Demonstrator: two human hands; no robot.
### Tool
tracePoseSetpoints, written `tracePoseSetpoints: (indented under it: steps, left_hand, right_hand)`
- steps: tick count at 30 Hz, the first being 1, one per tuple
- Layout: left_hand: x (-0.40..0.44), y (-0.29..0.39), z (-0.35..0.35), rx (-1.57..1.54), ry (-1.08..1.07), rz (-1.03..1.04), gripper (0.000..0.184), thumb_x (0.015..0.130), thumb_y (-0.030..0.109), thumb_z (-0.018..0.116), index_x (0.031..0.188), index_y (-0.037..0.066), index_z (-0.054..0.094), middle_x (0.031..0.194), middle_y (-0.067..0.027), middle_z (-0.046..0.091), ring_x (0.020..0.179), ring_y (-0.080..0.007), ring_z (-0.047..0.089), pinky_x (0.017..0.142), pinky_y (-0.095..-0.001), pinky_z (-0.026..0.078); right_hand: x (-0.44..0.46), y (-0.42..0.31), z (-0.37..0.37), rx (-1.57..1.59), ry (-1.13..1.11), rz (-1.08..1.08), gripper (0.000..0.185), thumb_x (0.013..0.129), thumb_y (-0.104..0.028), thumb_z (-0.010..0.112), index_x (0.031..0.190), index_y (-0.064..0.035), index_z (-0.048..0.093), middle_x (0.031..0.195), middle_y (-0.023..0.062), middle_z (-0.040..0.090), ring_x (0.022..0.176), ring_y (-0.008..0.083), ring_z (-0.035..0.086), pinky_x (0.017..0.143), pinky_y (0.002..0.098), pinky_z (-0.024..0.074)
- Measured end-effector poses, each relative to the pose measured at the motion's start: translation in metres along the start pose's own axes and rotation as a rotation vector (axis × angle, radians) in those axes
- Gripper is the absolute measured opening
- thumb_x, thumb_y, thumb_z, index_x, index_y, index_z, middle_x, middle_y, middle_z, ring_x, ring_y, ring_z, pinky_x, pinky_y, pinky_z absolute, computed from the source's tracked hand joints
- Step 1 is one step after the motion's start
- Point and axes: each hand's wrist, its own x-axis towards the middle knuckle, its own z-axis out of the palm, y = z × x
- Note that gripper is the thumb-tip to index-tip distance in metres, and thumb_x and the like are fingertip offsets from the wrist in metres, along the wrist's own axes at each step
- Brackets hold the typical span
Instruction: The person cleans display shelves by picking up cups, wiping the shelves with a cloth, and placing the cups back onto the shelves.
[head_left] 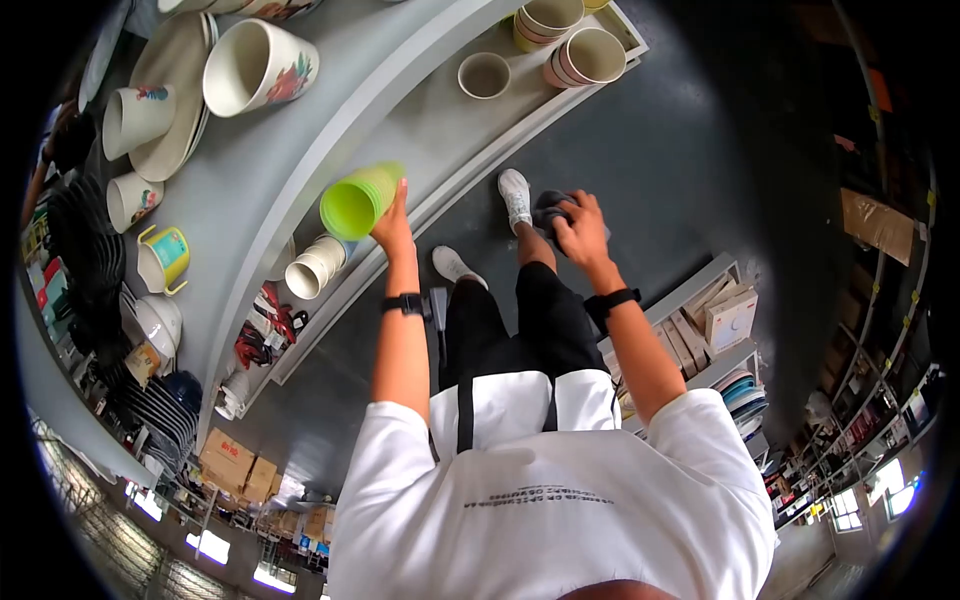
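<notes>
My left hand (393,226) is wrapped round the side of a stack of lime-green cups (350,208), tilted with its open mouth toward the left. The stack is over the lower shelf board (430,150); whether it touches the board I cannot tell. Rim lines suggest several nested cups. Over the floor on the right, my right hand (580,230) is closed on a dark grey, bunched thing that looks like a cloth (548,208). Left of the green stack, white cups (308,272) lie on their side on the same board.
A grey cup (484,76) and stacked pinkish cups (594,58) stand at the shelf's far end. The curved upper shelf (270,150) holds a floral cup (255,70), plates (165,95) and a yellow-green cup (163,258). A low rack with boxes (730,318) is behind on the right.
</notes>
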Motion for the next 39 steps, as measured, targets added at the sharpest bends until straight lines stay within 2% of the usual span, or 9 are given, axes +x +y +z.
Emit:
tracePoseSetpoints:
  steps: [6, 8, 14, 22, 25, 29, 31, 34, 39]
  left_hand:
    - [0.032, -0.029, -0.013, 0.219, 0.103, 0.104, 0.041, 0.076, 0.006, 0.087, 0.108, -0.008, 0.066, 0.108, -0.0131, 0.07, 0.097, -0.0207, 0.066, 0.09, -0.0353, 0.054]
    - [0.04, -0.032, -0.02, 0.208, 0.087, 0.061, 0.041, 0.076, 0.006, 0.087, 0.109, -0.008, 0.066, 0.108, -0.0139, 0.07, 0.096, -0.0198, 0.067, 0.087, -0.0338, 0.055]
    - [0.039, -0.015, -0.023, 0.169, 0.15, 0.011, 0.037, 0.08, -0.001, 0.081, 0.113, -0.008, 0.064, 0.114, -0.0149, 0.069, 0.098, -0.0212, 0.068, 0.089, -0.0327, 0.057]
    - [0.033, -0.016, -0.026, 0.004, 0.369, -0.084, 0.046, 0.081, -0.006, 0.077, 0.123, -0.006, 0.058, 0.122, -0.0145, 0.065, 0.106, -0.0224, 0.065, 0.098, -0.0357, 0.055]
    - [0.035, -0.022, -0.031, -0.033, 0.337, -0.095, 0.048, 0.081, -0.007, 0.076, 0.125, -0.006, 0.057, 0.124, -0.0145, 0.064, 0.108, -0.0228, 0.064, 0.099, -0.0363, 0.054]
    - [0.032, -0.025, -0.038, -0.087, 0.3, -0.151, 0.056, 0.082, -0.009, 0.075, 0.132, -0.005, 0.05, 0.135, -0.0156, 0.056, 0.115, -0.0238, 0.061, 0.101, -0.0373, 0.053]
    - [0.03, -0.03, -0.036, -0.121, 0.308, -0.15, 0.059, 0.082, -0.009, 0.074, 0.135, -0.004, 0.048, 0.139, -0.0161, 0.053, 0.118, -0.0244, 0.059, 0.102, -0.0379, 0.052]
    - [0.021, -0.034, -0.029, -0.049, 0.325, -0.143, 0.067, 0.08, -0.003, 0.078, 0.136, -0.001, 0.042, 0.136, -0.0166, 0.053, 0.115, -0.0265, 0.06, 0.1, -0.0381, 0.051]
    - [-0.001, -0.033, -0.022, 0.125, 0.432, -0.598, 0.052, 0.081, 0.006, 0.066, 0.124, 0.0, 0.038, 0.111, -0.0165, 0.056, 0.097, -0.0283, 0.063, 0.079, -0.0372, 0.052]
  right_hand:
    - [0.046, 0.006, -0.034, -0.084, -0.116, 0.028, 0.041, 0.085, -0.034, 0.05, 0.092, -0.0015, 0.076, 0.108, 0.0172, 0.069, 0.1, 0.0399, 0.06, 0.091, 0.0443, 0.0491]
    - [0.073, -0.008, -0.037, -0.033, -0.373, 0.283, 0.048, 0.092, -0.039, 0.044, 0.112, -0.0066, 0.072, 0.11, 0.0204, 0.07, 0.107, 0.0451, 0.06, 0.097, 0.0465, 0.0459]
    - [0.13, -0.06, -0.037, 0.202, -0.381, 0.237, 0.053, 0.1, -0.037, 0.034, 0.144, -0.0109, 0.047, 0.132, 0.0214, 0.061, 0.122, 0.0455, 0.053, 0.105, 0.044, 0.0398]
    - [0.171, -0.091, -0.032, 0.203, -0.478, 0.226, 0.072, 0.098, -0.052, 0.028, 0.152, -0.0051, 0.035, 0.151, 0.0201, 0.046, 0.139, 0.0381, 0.041, 0.114, 0.0413, 0.0308]
    - [0.173, -0.085, -0.021, 0.461, -0.566, 0.309, 0.064, 0.105, -0.048, 0.022, 0.134, 0.0026, 0.049, 0.129, 0.0118, 0.056, 0.117, 0.0189, 0.05, 0.108, 0.0317, 0.032]
    - [0.183, -0.082, -0.018, 0.411, -0.719, 0.506, 0.062, 0.104, -0.046, 0.024, 0.132, 0.003, 0.05, 0.124, 0.0111, 0.058, 0.113, 0.0189, 0.051, 0.106, 0.0324, 0.0337]
    - [0.183, -0.066, -0.005, 0.297, -0.644, 0.354, 0.065, 0.096, -0.048, 0.029, 0.139, -0.0044, 0.052, 0.144, 0.021, 0.052, 0.132, 0.0349, 0.048, 0.112, 0.0401, 0.0325]
    - [0.168, -0.068, -0.004, 0.23, -0.601, 0.367, 0.058, 0.104, -0.042, 0.025, 0.129, 0.003, 0.052, 0.127, 0.0163, 0.06, 0.108, 0.0228, 0.053, 0.105, 0.0358, 0.0354]
    - [0.12, -0.034, -0.015, 0.371, -0.682, 0.339, 0.082, 0.097, -0.068, 0.022, 0.149, -0.0081, 0.043, 0.154, 0.0166, 0.042, 0.144, 0.0338, 0.036, 0.119, 0.0394, 0.0235]
